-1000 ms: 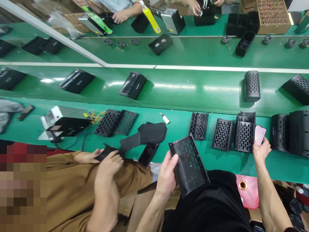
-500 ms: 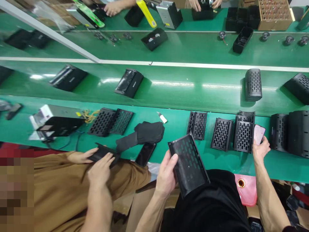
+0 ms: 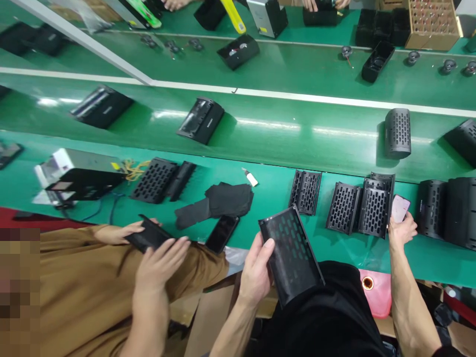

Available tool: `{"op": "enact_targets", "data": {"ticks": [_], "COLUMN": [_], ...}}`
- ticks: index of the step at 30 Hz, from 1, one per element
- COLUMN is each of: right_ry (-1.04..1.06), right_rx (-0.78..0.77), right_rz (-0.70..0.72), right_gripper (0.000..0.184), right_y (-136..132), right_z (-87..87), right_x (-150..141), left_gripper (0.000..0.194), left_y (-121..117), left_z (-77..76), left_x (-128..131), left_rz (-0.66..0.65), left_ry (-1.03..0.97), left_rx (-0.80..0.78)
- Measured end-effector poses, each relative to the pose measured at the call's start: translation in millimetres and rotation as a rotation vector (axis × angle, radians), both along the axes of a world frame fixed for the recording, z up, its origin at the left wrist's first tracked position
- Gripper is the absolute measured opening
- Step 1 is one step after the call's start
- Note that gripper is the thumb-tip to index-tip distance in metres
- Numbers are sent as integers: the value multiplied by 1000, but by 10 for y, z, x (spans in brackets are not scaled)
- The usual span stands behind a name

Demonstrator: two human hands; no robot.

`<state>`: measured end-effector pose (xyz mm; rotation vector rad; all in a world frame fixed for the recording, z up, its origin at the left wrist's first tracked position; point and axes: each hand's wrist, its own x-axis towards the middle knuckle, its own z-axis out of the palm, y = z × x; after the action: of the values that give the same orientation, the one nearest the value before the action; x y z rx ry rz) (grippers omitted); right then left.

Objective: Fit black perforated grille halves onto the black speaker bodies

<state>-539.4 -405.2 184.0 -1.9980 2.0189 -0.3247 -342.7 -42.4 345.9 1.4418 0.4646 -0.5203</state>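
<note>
My left hand [image 3: 256, 270] grips the edge of a black slotted speaker grille [image 3: 293, 258], thumb on its inner face, tilted above my lap. On the right, my right hand [image 3: 402, 229] is closed around the lower part of a smartphone [image 3: 400, 207] with a pinkish lit screen. Just left of that phone stand more slotted grilles [image 3: 375, 208], one leaning behind another. Another grille [image 3: 342, 207] stands beside them, and a further pair [image 3: 305, 192] is farther left. To the right of my right hand is a black speaker housing [image 3: 431, 208].
A co-worker's hands [image 3: 159, 263] hold a black panel at left. Nearby lie dark mesh sheets [image 3: 229, 199], a dark phone [image 3: 222, 234], a small white bottle [image 3: 250, 177] and a boxy machine [image 3: 82, 173]. Speakers [image 3: 397, 133] sit along the green line [image 3: 267, 141] beyond the bench.
The view has shifted slightly. Both my hands keep their holds, almost unmoved. The co-worker's right hand has slid along the black panel, and a grille near the machine has turned on its side.
</note>
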Motion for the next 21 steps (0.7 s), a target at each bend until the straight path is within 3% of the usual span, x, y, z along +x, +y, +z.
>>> {"op": "enact_targets", "data": {"ticks": [15,21], "right_ry": [81,93], "right_rx": [101,120], "right_rz": [-7,0], "right_gripper": [85,85], "right_y": [-43,-53], "right_z": [135,156], "right_x": [80,109], "left_gripper": [94,88], "left_y": [408,604], "left_z": [-54,-94], "left_x": [-216,-325], "left_rz": [107,118], "left_ry": [42,14], "left_rx": [15,25]}}
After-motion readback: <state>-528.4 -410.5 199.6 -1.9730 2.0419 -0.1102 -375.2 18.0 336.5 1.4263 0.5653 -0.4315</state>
